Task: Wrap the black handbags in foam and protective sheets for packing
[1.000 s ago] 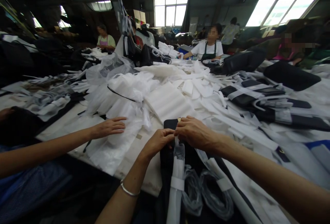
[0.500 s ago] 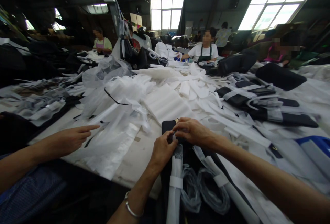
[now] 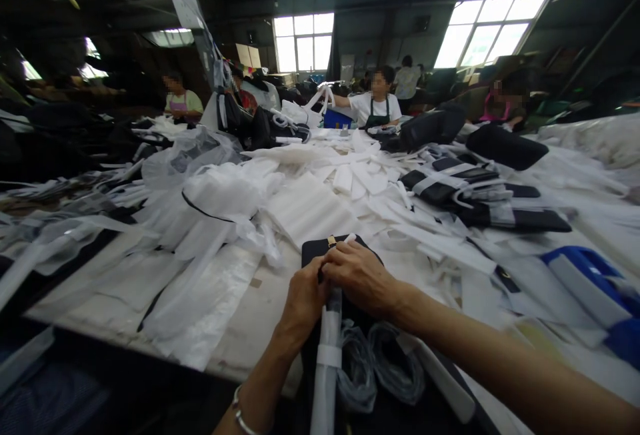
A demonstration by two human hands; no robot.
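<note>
A black bag (image 3: 313, 246) lies in front of me at the table's edge, with a gold metal fitting (image 3: 331, 241) near its far end. A handle (image 3: 327, 355) wrapped in white foam runs down its left side. My left hand (image 3: 306, 291) is closed round the upper end of this handle. Pressed against it from the right, my right hand (image 3: 357, 271) is also closed at the same spot; its fingertips are partly hidden. A bit of white foam shows just beyond my right knuckles. Two coils of clear plastic-wrapped strap (image 3: 356, 371) lie on the bag below my hands.
White foam sheets (image 3: 310, 205) and strips heap across the table (image 3: 240, 328). Wrapped black pieces (image 3: 520, 215) and a blue object (image 3: 587, 275) lie right. Clear plastic (image 3: 200, 315) spreads left. A person in a green apron (image 3: 379, 111) works across the table.
My hands have drawn closer together on the handle. The other person's hand at left is gone from view. The person across has lifted white strips. The view has shifted somewhat.
</note>
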